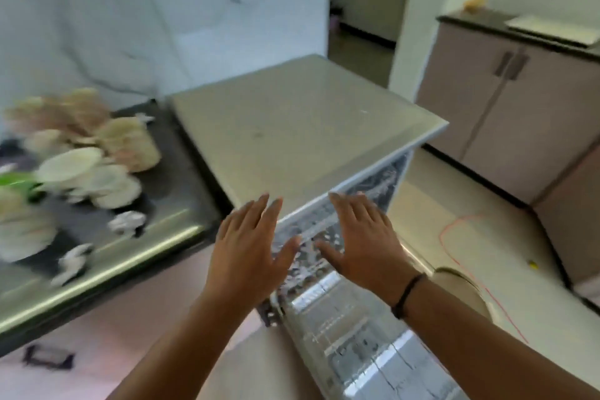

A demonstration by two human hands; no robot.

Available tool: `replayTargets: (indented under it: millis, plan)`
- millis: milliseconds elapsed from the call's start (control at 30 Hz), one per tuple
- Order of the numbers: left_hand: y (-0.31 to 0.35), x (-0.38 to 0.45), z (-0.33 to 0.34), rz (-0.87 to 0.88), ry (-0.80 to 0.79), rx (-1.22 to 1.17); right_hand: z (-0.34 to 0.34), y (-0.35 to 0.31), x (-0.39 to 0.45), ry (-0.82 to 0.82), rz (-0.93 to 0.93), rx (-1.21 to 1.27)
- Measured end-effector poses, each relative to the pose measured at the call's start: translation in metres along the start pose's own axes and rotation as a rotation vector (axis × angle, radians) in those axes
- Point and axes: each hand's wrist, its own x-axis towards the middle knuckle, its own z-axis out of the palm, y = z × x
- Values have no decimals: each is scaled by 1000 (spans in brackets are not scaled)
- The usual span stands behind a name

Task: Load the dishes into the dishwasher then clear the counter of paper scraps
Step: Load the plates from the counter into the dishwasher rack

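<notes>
A silver dishwasher (302, 127) stands in the middle of the view, its door (357, 344) swung down and open toward me. My left hand (250, 247) and my right hand (360, 237) hover side by side over the front opening, palms down, fingers spread, holding nothing. A pile of pale plates and bowls (84, 169) sits on the dark counter (168, 204) at the left, blurred by motion. Two crumpled white paper scraps (126, 221) (73, 261) lie near the counter's front edge, and a third scrap (144, 117) lies at the back.
A green item (16, 182) lies among the dishes at the far left. Beige cabinets (519, 107) with a dark top stand at the right. A red cord (467, 253) and a small yellow object (532, 265) lie on the pale floor. A doorway (363, 3) opens behind.
</notes>
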Motion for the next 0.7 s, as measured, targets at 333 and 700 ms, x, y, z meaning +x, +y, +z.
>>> replayTargets:
  millis: [333,700]
  plan:
    - [-187,-280,-193,-697,268,178,24,-341,-26,62,-610,165]
    - [-278,-454,-262,-1255,345,254,83,-603,-81,-194,-1155,252]
